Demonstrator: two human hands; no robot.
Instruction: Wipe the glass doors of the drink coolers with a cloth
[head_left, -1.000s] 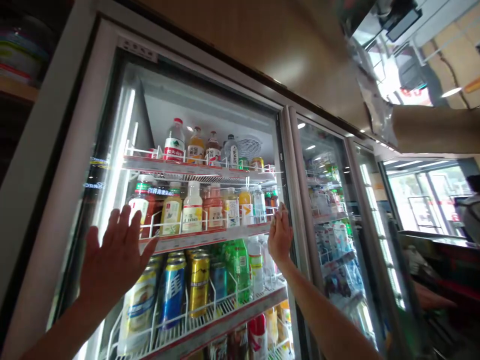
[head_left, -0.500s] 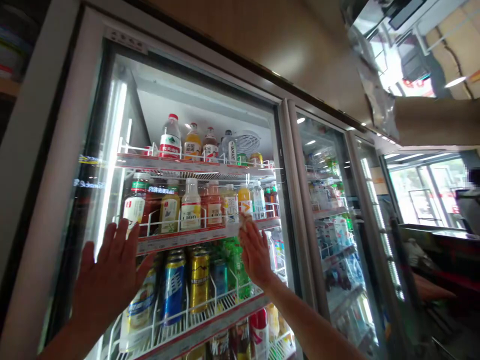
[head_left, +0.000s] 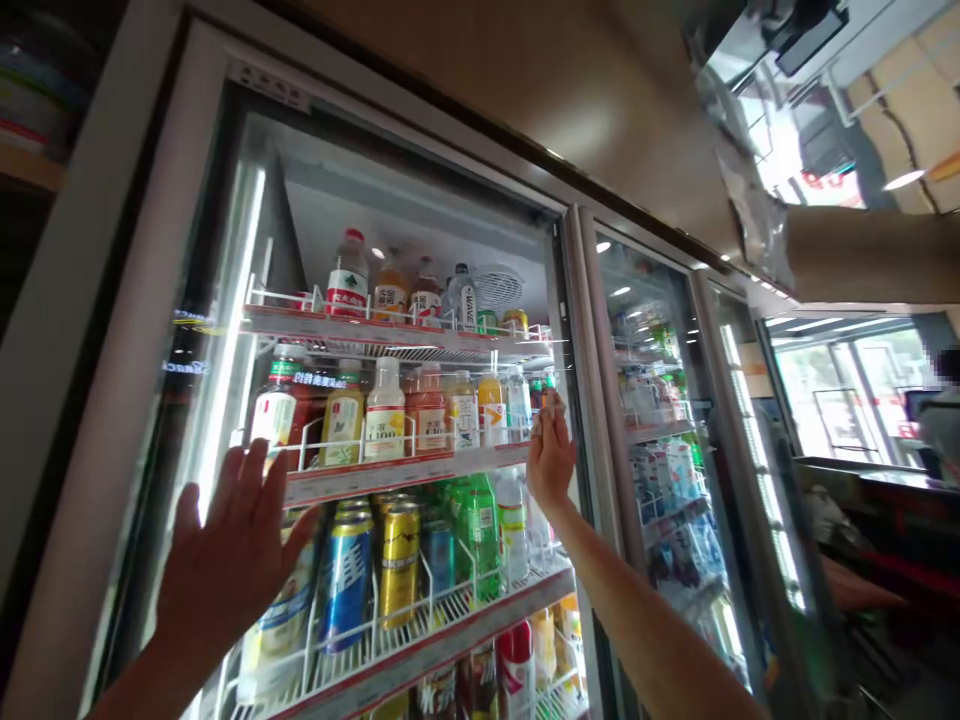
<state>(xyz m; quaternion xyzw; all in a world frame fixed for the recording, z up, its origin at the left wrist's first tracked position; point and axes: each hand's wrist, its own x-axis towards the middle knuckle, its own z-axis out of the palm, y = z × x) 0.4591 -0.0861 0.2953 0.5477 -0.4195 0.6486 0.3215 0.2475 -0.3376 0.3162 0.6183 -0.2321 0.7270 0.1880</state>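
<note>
My left hand (head_left: 225, 550) is open, its fingers spread, held up at the left part of a fridge's glass door (head_left: 420, 190); whether the palm touches the glass I cannot tell. My right hand (head_left: 551, 460) is at the right side of the same pane, near the door frame (head_left: 589, 400). Its fingers are pressed together, with a small pale patch at their tips that I cannot make out. Behind the glass, shelves hold a red-capped water bottle (head_left: 347, 275), a juice bottle (head_left: 385, 425), a blue can (head_left: 348, 580), a gold can (head_left: 400, 565) and a green bottle (head_left: 484, 535).
A second glass-doored fridge section (head_left: 660, 440) with more drinks adjoins on the right. A brown panel (head_left: 525, 90) runs above the doors. A dark shelf (head_left: 30, 175) is at the far left. A dark counter (head_left: 877, 475) and windows (head_left: 847, 390) lie at the far right.
My right hand has moved right across the door, from in front of the orange bottle to beside the frame. My left hand stays at the left, with the view shifted slightly.
</note>
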